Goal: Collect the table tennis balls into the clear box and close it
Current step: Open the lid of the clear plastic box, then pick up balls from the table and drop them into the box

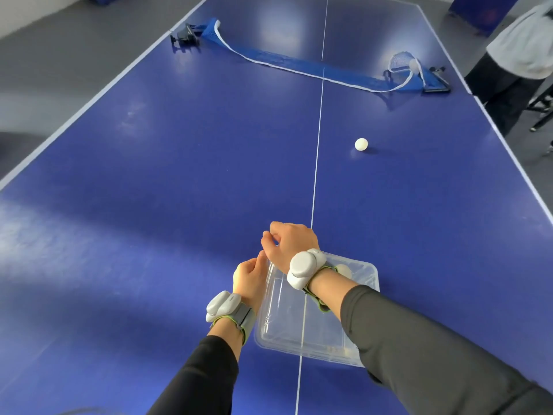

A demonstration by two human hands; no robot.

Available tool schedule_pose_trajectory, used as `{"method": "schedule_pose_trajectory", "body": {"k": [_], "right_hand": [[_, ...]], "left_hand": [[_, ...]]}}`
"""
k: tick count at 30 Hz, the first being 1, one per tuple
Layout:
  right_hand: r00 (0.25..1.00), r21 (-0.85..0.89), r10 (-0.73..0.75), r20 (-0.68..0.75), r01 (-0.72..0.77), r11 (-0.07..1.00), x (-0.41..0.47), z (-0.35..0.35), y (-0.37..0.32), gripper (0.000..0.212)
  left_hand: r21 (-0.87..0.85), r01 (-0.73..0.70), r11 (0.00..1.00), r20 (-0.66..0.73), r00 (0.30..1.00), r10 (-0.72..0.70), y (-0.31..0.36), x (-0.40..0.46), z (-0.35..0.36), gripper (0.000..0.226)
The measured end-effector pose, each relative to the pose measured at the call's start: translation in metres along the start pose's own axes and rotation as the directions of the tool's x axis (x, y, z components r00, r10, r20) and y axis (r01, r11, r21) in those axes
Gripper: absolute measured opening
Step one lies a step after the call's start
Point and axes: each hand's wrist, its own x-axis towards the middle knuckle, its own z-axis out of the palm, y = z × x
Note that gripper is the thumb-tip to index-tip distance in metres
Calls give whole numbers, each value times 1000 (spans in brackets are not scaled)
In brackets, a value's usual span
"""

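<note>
Evidently the loose ball [361, 144] lies beyond the box [317, 333], rightward, nearer the curled, seemingly empty right hand [288, 242]; the left hand [250, 280] grips the box.

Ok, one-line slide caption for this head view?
Both hands, left and right, work at the far left corner of the clear box while one ball waits on the blue table.

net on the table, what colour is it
Blue net with a white edge band, lying collapsed; the head view shows it.
</note>
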Motion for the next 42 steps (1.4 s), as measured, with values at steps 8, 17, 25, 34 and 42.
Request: {"method": "schedule_pose_trajectory", "body": {"k": [8,17,25,34,42], "right_hand": [[992,199,-96,-86,112,974,-9,-29,1,46],[925,810,312,-214,-10,586,-6,-127,33,40],[839,937,480,-258,96,336,-66,-192,105,42],[687,871,602,-407,95,482,-137,-227,159,56],[550,658,638,-539,-198,726,-191,-217,197,62]], "left_hand": [[59,-17,998,-59,998,21,7,-3,3,47],[313,-57,948,-90,992,89,13,-5,-2,45],[540,-79,838,-57,990,130,21,-12,-4,43],[707,-107,699,-108,961,256,26,-20,-5,45],[641,-168,749,-164,923,347,29,-30,-5,38]]}}
